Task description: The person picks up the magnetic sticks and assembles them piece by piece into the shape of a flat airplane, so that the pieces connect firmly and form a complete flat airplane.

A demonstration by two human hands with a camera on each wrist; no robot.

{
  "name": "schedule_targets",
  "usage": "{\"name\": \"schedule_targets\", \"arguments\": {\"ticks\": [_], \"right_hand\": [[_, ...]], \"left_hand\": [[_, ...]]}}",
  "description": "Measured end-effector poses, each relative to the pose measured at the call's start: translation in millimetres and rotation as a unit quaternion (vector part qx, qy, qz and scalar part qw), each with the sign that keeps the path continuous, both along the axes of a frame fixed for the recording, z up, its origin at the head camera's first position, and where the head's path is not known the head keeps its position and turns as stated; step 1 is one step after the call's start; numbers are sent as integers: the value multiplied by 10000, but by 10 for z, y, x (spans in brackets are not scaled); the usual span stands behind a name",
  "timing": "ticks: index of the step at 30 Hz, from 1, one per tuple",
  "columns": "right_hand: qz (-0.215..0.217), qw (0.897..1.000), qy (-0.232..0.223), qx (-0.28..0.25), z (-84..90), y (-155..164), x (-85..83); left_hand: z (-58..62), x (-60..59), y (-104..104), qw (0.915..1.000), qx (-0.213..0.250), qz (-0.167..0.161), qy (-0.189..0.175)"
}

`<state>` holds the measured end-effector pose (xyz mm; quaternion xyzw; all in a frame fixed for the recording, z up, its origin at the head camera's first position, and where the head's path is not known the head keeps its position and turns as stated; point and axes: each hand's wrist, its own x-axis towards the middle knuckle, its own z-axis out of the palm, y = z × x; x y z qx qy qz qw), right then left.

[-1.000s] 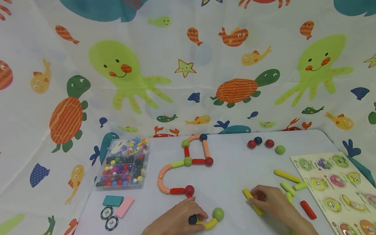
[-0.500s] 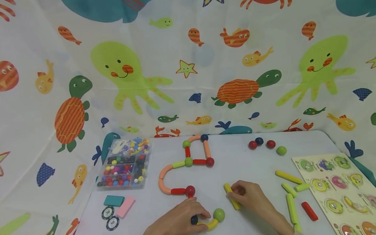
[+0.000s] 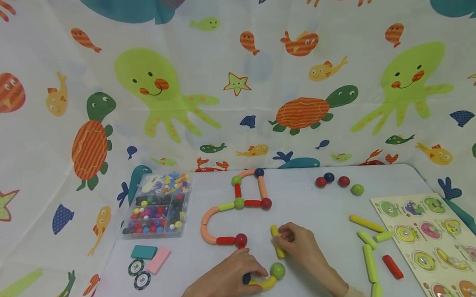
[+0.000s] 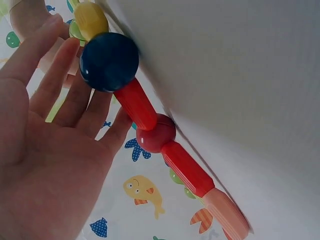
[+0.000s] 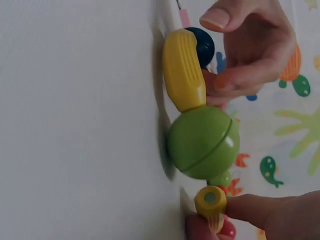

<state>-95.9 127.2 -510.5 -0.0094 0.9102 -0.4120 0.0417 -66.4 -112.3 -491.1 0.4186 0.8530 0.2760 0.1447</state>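
A chain of magnetic rods and balls winds over the table, its dark blue ball (image 4: 109,62) joined to a curved yellow rod (image 5: 184,70) and a green ball (image 5: 204,142). My left hand (image 3: 228,277) lies around the dark blue ball, thumb and fingers spread; in its wrist view the fingers look fairly straight beside the ball and a red rod (image 4: 136,104). Between thumb and fingertips, my right hand (image 3: 301,246) pinches a straight yellow rod (image 3: 276,236). In the right wrist view, that rod's end (image 5: 210,201) faces the camera, close to the green ball.
Loose rods, including a red one (image 3: 393,267), lie right of my right hand, beside a fruit puzzle board (image 3: 422,233). Several balls (image 3: 344,181) sit farther back. At left are a bead box (image 3: 156,206), a teal block (image 3: 144,252), a pink block (image 3: 159,260) and two chips (image 3: 142,280).
My right hand has carried the straight yellow rod leftward across the table, near the green ball. The left hand has stayed by the dark blue ball.
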Motion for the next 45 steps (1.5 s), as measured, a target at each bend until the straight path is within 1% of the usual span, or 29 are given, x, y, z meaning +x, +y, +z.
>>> {"name": "schedule_targets", "arguments": {"ticks": [8, 12, 16, 19, 26, 31, 34, 38, 45], "right_hand": [[66, 9999, -114, 80, 36, -90, 57], [114, 9998, -127, 117, 47, -97, 107], [105, 9999, -10, 96, 31, -94, 152], [91, 9999, -3, 54, 26, -82, 184], [80, 9993, -346, 97, 51, -67, 246], [200, 9987, -472, 42, 49, -35, 244], [228, 9984, -504, 91, 59, 14, 232], [32, 9988, -417, 272, 87, 117, 168], [-543, 9966, -299, 546, 152, 468, -95]], "left_hand": [[-7, 5, -16, 9994, -60, -149, 303], [-14, 8, -21, 9993, -95, -158, 323], [-20, 11, -26, 9994, -102, -149, 293], [-17, 12, -24, 9995, -131, -137, 264], [-11, 21, -32, 9994, -140, -157, 292], [-25, 20, -38, 9993, -93, -168, 332], [-25, 20, -39, 9993, -79, -174, 306], [-19, 21, -26, 9995, -105, -157, 244], [-16, 27, -12, 9998, -110, -80, 127]]}}
